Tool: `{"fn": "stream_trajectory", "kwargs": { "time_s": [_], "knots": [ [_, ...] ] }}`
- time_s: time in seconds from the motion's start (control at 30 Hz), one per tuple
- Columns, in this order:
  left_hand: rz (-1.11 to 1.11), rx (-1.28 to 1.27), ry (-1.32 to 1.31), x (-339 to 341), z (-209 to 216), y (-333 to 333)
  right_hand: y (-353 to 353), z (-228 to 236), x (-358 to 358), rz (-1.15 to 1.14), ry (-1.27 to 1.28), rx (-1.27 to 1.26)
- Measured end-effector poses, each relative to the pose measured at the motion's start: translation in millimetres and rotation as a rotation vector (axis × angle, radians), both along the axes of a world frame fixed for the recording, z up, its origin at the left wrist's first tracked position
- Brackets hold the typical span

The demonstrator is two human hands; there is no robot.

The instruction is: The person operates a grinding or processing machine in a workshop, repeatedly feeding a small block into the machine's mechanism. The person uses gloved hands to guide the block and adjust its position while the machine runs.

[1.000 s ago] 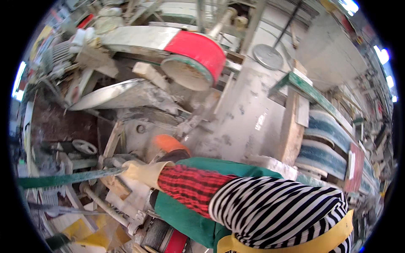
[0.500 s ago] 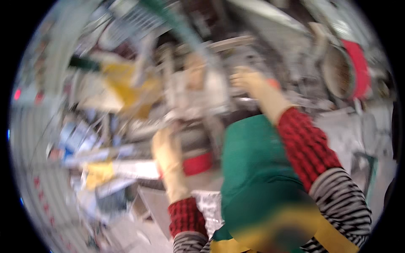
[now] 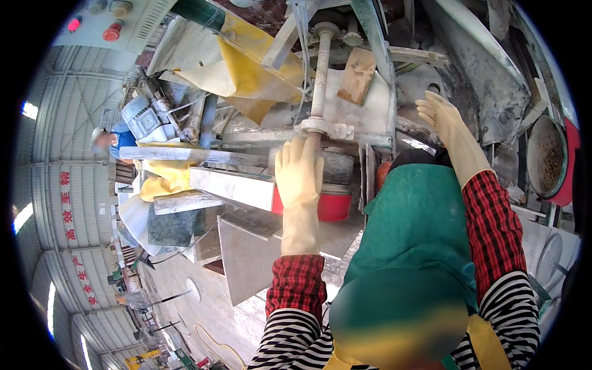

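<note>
Both my hands wear cream rubber gloves. My left hand (image 3: 299,172) is stretched out with its fingers slightly apart, palm down. Its fingertips are at the near end of a rusty metal shaft (image 3: 320,80), by a bearing block (image 3: 327,128); whether they touch is unclear. Under that hand is a red round tub (image 3: 335,208), partly hidden. My right hand (image 3: 441,117) reaches over grey, dusty machine parts farther right. Its fingers are extended, and I see nothing in them. A wooden block (image 3: 357,75) lies on a pale panel between the hands.
Yellow sheeting (image 3: 253,61) hangs over the frame at left. A white-sided beam (image 3: 231,186) juts leftward. At right stands a red-rimmed tub (image 3: 570,161) with brown grains. Leaning slabs (image 3: 246,256) stand on the floor. Another person (image 3: 120,139) is at the far left. A control panel (image 3: 123,21) sits top left.
The view has turned and sharpened, so the scene sits differently in the picture. Both my hands appear farther right; the left one's fingers now reach the shaft's end.
</note>
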State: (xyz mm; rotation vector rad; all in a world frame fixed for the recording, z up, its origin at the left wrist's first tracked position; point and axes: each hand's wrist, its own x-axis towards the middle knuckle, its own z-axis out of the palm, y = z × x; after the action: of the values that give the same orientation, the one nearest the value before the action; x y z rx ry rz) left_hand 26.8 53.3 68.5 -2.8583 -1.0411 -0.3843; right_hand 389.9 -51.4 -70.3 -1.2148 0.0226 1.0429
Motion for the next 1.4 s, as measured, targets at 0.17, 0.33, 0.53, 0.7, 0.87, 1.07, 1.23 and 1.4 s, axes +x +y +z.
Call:
{"fn": "stream_trajectory", "kwargs": {
  "time_s": [0.17,0.33,0.53,0.7,0.87,1.07,1.23,1.4],
  "knots": [
    [0.021,-0.006,0.012,4.0,-0.6,-3.0,-0.4,3.8,-2.7,0.0,0.002,0.011],
    [0.018,0.053,0.007,4.5,-5.8,-5.2,-0.1,7.4,-6.6,0.013,-0.044,-0.013],
    [0.035,0.054,0.037,8.3,-9.2,-8.6,-3.8,1.1,-4.6,0.041,-0.058,0.038],
    [0.041,0.061,0.046,10.4,-11.0,-11.9,-3.4,2.1,-5.2,0.048,-0.044,0.053],
    [0.029,0.115,0.023,13.8,-15.6,-12.8,-3.1,0.0,-3.6,0.061,-0.033,0.059],
    [0.061,0.094,0.078,17.3,-15.3,-14.7,14.5,3.3,-23.4,0.145,-0.272,-0.042],
    [0.092,0.06,0.055,16.9,-22.5,-17.9,70.4,70.9,-146.6,0.46,-0.875,0.284],
    [0.086,0.095,0.064,-6.3,-30.9,-27.2,65.4,184.8,-310.0,0.739,-1.554,-0.158]
  ]
}}
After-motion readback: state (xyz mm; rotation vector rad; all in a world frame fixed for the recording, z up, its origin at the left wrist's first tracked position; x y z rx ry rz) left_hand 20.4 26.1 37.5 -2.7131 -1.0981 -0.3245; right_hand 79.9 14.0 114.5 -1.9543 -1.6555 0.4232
